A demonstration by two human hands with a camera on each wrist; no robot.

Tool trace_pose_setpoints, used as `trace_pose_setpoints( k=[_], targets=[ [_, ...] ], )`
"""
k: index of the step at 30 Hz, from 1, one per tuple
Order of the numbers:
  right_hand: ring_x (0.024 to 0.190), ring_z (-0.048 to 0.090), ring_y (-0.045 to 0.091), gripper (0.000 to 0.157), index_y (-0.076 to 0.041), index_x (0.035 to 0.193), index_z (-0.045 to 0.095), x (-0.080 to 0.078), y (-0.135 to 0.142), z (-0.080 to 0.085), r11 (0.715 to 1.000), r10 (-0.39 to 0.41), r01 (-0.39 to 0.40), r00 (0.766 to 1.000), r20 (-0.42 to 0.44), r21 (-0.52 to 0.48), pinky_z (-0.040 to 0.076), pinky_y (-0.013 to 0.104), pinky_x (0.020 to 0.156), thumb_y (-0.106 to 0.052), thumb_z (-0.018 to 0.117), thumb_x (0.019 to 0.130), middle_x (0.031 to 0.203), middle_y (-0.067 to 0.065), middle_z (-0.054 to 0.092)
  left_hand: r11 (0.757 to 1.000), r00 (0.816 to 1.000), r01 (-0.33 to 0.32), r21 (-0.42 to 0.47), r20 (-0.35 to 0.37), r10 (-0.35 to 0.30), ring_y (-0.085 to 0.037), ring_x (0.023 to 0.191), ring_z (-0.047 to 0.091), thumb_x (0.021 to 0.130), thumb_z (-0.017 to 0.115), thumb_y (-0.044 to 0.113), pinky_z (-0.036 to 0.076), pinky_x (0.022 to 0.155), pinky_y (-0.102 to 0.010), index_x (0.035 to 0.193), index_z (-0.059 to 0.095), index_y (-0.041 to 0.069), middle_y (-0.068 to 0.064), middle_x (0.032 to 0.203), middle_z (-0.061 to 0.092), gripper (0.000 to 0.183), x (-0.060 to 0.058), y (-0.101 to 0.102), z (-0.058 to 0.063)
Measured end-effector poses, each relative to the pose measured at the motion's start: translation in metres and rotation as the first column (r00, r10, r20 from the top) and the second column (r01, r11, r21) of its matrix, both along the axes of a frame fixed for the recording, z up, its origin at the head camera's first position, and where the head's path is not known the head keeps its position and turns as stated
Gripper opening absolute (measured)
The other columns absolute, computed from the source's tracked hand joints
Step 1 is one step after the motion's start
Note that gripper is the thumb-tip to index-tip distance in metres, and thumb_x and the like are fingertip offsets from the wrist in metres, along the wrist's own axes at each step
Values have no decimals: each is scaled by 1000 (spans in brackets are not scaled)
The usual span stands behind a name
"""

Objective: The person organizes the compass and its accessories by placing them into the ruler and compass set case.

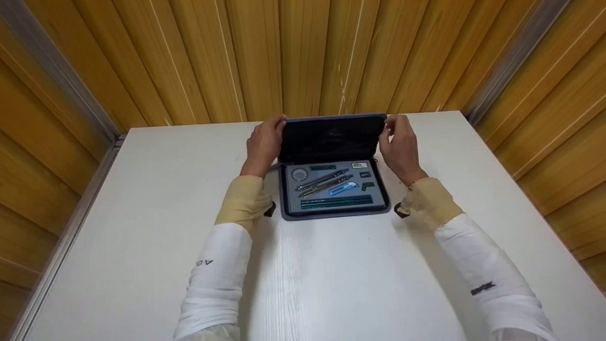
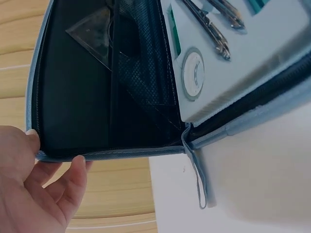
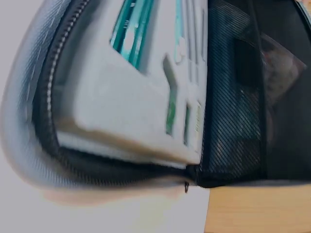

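Observation:
A blue zip case (image 1: 331,216) lies unfolded on the table, its black-lined lid (image 1: 331,139) raised at the back. My left hand (image 1: 264,144) grips the lid's left corner; in the left wrist view the thumb (image 2: 33,141) lies over the edge, other fingers under it. At the opposite corner my right hand (image 1: 400,144) pinches the lid; the right wrist view does not show that hand. A grey tray in the case holds two metal compasses (image 1: 326,184), a blue cutter (image 1: 343,188), green pencils (image 1: 336,202), a round disc (image 1: 299,174) and small green pieces.
The white table (image 1: 180,213) stretches out on both sides and in front of the case. Yellow wood-look panels (image 1: 303,57) rise behind it. A fabric loop (image 2: 199,179) hangs from the case. A clear set square (image 2: 92,39) sits in the lid.

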State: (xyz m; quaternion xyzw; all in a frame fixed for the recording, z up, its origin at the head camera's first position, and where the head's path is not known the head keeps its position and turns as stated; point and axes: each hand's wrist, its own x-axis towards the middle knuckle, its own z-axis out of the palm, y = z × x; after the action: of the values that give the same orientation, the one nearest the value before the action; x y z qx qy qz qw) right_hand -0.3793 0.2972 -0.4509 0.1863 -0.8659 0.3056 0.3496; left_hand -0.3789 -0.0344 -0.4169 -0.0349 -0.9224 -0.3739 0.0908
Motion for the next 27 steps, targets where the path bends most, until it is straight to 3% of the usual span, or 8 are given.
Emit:
trace_pose_setpoints(
  k=[6,11,15,20,23,27],
  targets=[
    [105,57,34,27,8,127,58,5,10,6,996,55,-45,991,125,-75,45,44,85,-3,51,104,119,25,59,995,995,101,-11,27,-101,-21,106,65,111,49,24,50,94,-45,129,69,15,-5,118,72,28,10,-13,6],
    [112,58,32,34,6,134,56,16,18,6,991,112,-88,961,254,-103,43,46,92,-17,48,110,125,23,63,971,968,238,6,73,-238,-21,92,60,111,50,17,50,88,-40,128,68,12,-8,105,71,26,19,-24,7],
    [108,61,27,36,3,123,65,26,23,6,989,134,-106,939,315,-105,44,44,91,-24,45,112,119,18,67,942,939,333,-27,102,-329,-19,92,62,110,51,14,52,86,-38,128,67,11,-8,108,72,25,30,-32,6],
    [94,60,19,43,1,103,74,34,28,2,985,163,-129,911,379,-113,45,29,85,-24,41,113,100,13,70,901,904,422,-106,123,-409,-20,98,64,108,55,10,54,94,-38,128,69,9,-8,117,72,25,49,-37,1],
    [87,60,18,41,1,97,75,37,31,-1,982,187,-155,895,405,-110,45,22,79,-23,44,113,94,12,71,872,885,462,-163,142,-442,-20,105,64,105,60,7,52,99,-39,129,70,9,-9,122,71,26,58,-36,-3],
    [80,58,18,36,0,95,75,41,34,-8,982,190,-175,875,444,-77,44,21,71,-21,50,111,89,11,69,821,863,506,-267,161,-479,-23,112,66,99,69,5,52,99,-43,129,71,11,-9,123,71,30,66,-33,-9]
  ],
)
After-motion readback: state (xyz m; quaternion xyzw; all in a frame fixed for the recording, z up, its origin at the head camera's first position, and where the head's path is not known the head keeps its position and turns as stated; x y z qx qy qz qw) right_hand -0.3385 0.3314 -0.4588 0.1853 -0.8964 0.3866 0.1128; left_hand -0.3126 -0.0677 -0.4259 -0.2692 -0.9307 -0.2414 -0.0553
